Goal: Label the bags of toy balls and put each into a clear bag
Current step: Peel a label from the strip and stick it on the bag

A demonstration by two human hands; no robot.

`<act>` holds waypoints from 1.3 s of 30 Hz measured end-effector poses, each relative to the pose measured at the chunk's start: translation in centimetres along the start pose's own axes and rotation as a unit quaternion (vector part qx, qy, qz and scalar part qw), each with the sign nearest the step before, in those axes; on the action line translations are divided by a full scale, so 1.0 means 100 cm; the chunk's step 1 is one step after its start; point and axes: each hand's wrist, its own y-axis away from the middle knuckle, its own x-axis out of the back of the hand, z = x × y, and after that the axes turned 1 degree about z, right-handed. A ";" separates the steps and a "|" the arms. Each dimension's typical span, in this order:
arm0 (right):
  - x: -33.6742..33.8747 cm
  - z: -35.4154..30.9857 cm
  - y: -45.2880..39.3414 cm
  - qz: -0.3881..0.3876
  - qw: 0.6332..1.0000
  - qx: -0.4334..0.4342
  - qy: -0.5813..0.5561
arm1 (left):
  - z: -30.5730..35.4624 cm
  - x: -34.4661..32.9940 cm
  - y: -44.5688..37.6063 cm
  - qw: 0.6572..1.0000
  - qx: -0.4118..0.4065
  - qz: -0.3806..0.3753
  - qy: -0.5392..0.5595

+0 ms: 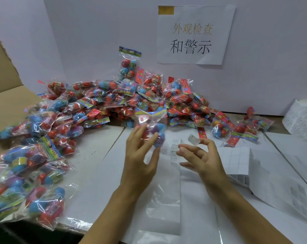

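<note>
The left hand's fingers [150, 138] curl round a bag of toy balls [153, 127], holding it up above the worktop [100, 166], blurred with motion, while the right hand [200, 155] pinches a small label [194, 138] between thumb and fingertip, just beside the bag. The risk here: that sticker could catch on crinkled film and land crooked or folded, or cling to the fingers. A clear bag [164, 199] lies flat below, glossy and limp, so its mouth may be slow to open. The heaped pile [114, 103] behind could slide forward too.
</note>
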 end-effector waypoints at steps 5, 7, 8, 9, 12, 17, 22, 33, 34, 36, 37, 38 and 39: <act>0.003 -0.004 -0.005 0.068 0.994 -0.012 -0.080 | 0.011 -0.006 0.007 0.984 -0.099 -0.141 0.037; 0.004 -0.004 -0.005 0.093 0.991 -0.004 -0.092 | 0.013 -0.006 0.009 0.978 -0.116 -0.165 0.057; 0.004 -0.004 -0.006 0.105 0.990 0.001 -0.095 | 0.014 -0.006 0.011 0.976 -0.110 -0.174 0.072; 0.004 -0.003 -0.006 0.116 0.988 0.007 -0.099 | 0.015 -0.006 0.012 0.975 -0.091 -0.181 0.093; 0.004 0.000 -0.007 0.125 0.987 0.012 -0.105 | 0.017 -0.004 0.013 0.973 -0.006 -0.167 0.158; 0.007 0.002 -0.010 0.117 0.988 -0.004 -0.101 | 0.020 -0.001 0.004 0.942 0.187 -0.098 0.261; 0.007 0.007 -0.009 0.072 0.996 -0.020 -0.059 | 0.014 0.001 -0.002 0.848 0.368 -0.131 0.357; 0.001 0.001 0.000 -0.011 0.999 -0.033 0.019 | 0.014 0.003 -0.001 0.856 0.330 -0.171 0.359; 0.001 0.001 0.000 -0.005 0.999 -0.029 0.022 | 0.014 0.003 -0.001 0.858 0.328 -0.170 0.357; -0.001 0.001 0.000 0.011 1.000 -0.021 0.018 | 0.014 0.003 -0.001 0.859 0.323 -0.167 0.360; -0.002 0.000 0.000 0.019 1.000 -0.017 0.013 | 0.014 0.002 -0.002 0.858 0.321 -0.165 0.366; -0.004 0.000 0.000 0.026 1.000 -0.013 0.008 | 0.014 0.002 -0.003 0.855 0.322 -0.163 0.372; -0.005 0.000 0.000 0.033 0.999 -0.008 0.002 | 0.015 0.002 -0.002 0.854 0.322 -0.160 0.376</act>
